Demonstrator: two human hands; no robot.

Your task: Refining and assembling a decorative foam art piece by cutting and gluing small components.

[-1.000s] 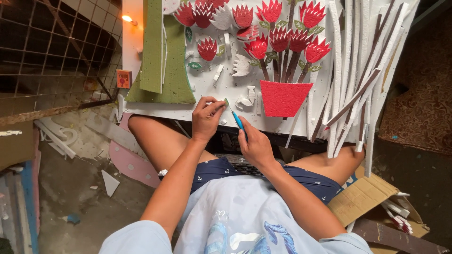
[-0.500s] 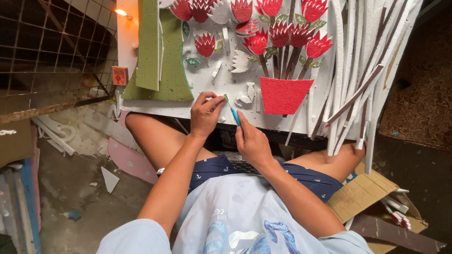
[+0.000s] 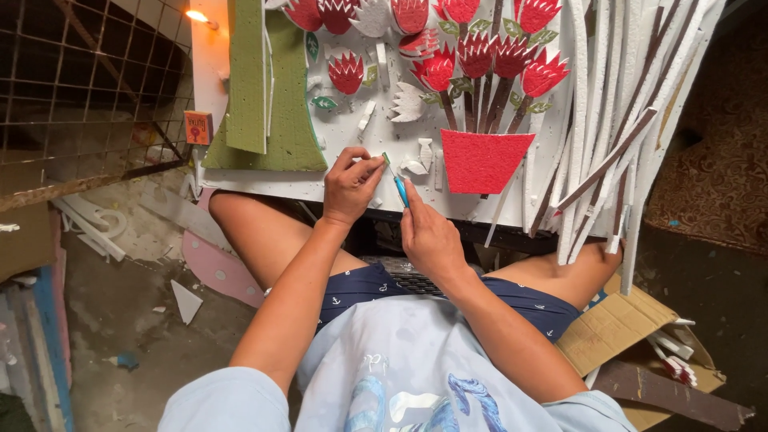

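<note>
looks like most of the flower picture is already done: a red pot (image 3: pixel 484 160) with a bunch of red flowers (image 3: pixel 488 56) on stems sits on the white board (image 3: pixel 384 136), plus loose white cutouts (image 3: pixel 406 102) not painted yet. left hand (image 3: pixel 350 186) pinches a small foam piece (image 3: pixel 385 159), fingers closed tight on it at the board's near edge. right hand (image 3: pixel 428 234) is wrapped around a blue knife (image 3: pixel 401 190), tip right at the piece. white strips (image 3: pixel 632 120) piled to the right.
</note>
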